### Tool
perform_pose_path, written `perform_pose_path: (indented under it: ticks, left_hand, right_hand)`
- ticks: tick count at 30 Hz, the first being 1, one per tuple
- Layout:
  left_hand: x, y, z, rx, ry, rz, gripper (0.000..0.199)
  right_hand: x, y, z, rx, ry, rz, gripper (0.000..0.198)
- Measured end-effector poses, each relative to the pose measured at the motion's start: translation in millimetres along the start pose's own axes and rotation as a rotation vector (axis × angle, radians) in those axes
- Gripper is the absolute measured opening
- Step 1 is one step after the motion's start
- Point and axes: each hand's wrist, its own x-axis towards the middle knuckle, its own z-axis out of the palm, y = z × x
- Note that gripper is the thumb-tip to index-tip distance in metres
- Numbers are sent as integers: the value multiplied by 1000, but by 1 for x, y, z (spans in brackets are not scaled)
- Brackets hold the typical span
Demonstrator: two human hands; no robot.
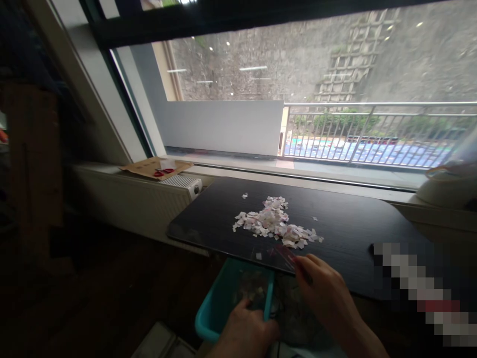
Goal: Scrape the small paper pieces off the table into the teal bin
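Got a reddish plastic strip (pixel 285 254) pinched tight in the right hand (pixel 322 278), near paper scraps (pixel 272 219) on the table (pixel 354 223); clamping the teal bin (pixel 214 301) rim with the left hand (pixel 248 325).

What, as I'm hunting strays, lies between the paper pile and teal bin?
Head view: black table, one loose scrap, and a translucent piece in the right hand.

Room left of obstructing paper scraps (pixel 271 220)
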Motion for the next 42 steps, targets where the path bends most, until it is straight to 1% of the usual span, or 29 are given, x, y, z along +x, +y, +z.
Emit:
perform_pose_path:
  ticks: [2, 7, 9, 13, 17, 19, 20, 22, 23, 24, 26, 27, 29, 31, 33, 36, 40, 42]
  left_hand:
    - [-2, 3, -4, 18, 14, 13, 11]
    - [-1, 8, -10, 120, -62, 20, 14]
    - [0, 8, -10, 124, -59, 23, 16]
    - [0, 7, -8, 115, -48, 31, 15]
    - [2, 2, -3, 153, -58, 24, 13]
    - [2, -1, 1, 126, -58, 18, 11]
    - [2, -3, 4, 102, -63, 7, 10]
    - [1, -6, 8, 50, -51, -14, 7]
    - [0, -7, 10, 32, -27, -13, 6]
    - [0, -9, 13, 22, 5, -10, 7]
    - [0, -12, 18, 14, 35, -5, 7]
    - [2, -14, 21, 16, 14, -12, 6]
    - [6, -18, 26, 30, -56, -43, 5]
    - [9, -21, 30, 56, -103, -75, 8]
    - [10, -23, 30, 69, -101, -84, 8]
    - [8, -21, 24, 73, -100, -61, 9]
    - [5, -18, 15, 63, -126, -44, 14]
    - [4, -18, 14, 43, -136, -54, 13]
  right_hand:
    - [-3, -4, 1, 17, -20, -20, 21]
    - [-5, -19, 6, 75, -120, -94, 21]
    - [-2, -22, 7, 98, -139, -95, 21]
    - [5, -29, 9, 103, -127, -79, 21]
    - [2, -34, 8, 147, -184, -109, 23]
    - [0, -26, 2, 155, -162, -83, 22]
    - [0, -18, -2, 143, -120, -48, 22]
    - [3, 5, -12, 84, -53, 40, 21]
    - [6, 17, -17, 45, -5, 88, 21]
    - [10, 29, -21, 15, 15, 118, 21]
    - [17, 48, -26, -45, 37, 135, 23]
    - [20, 53, -27, -65, 48, 145, 23]
    - [23, 57, -27, -99, 55, 154, 25]
    - [20, 54, -27, -116, 37, 143, 25]
    - [11, 47, -28, -111, 10, 113, 25]
    - [-3, 41, -32, -95, 4, 100, 23]
    - [-9, 46, -37, -111, -6, 133, 23]
    - [-6, 50, -38, -103, 27, 162, 24]
